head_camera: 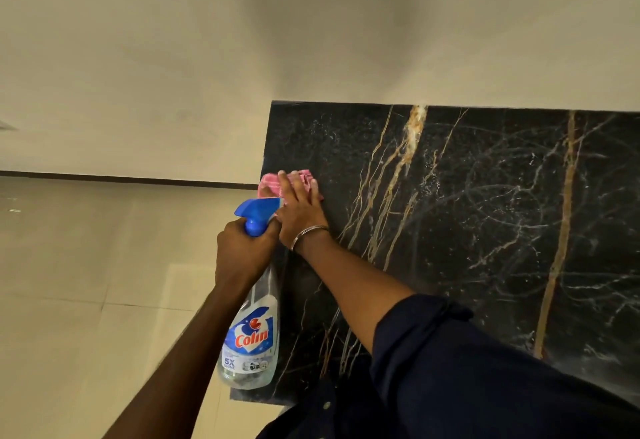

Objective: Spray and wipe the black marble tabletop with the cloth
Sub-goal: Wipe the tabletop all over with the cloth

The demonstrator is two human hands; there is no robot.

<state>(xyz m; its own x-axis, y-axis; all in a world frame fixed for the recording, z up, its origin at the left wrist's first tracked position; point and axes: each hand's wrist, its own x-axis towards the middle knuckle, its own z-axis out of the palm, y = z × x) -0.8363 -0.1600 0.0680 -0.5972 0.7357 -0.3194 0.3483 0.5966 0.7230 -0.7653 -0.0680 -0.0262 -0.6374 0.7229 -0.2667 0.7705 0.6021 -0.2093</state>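
Item: pink cloth (300, 178), frame centre; soft, limp. I press my right hand (300, 208) flat, fingers spread; left hand (242, 251) wraps Colin spray bottle (251, 331) neck.

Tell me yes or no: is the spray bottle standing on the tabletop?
No: the left hand holds the spray bottle by its neck, off the left edge of the black marble tabletop.

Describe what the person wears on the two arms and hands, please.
The right hand is bare, with a thin silver metal bangle around its wrist. The right forearm is uncovered; a dark navy sleeve is rolled up near the elbow. The left hand and its forearm are bare: no sleeve, ring or band shows there. No gloves.
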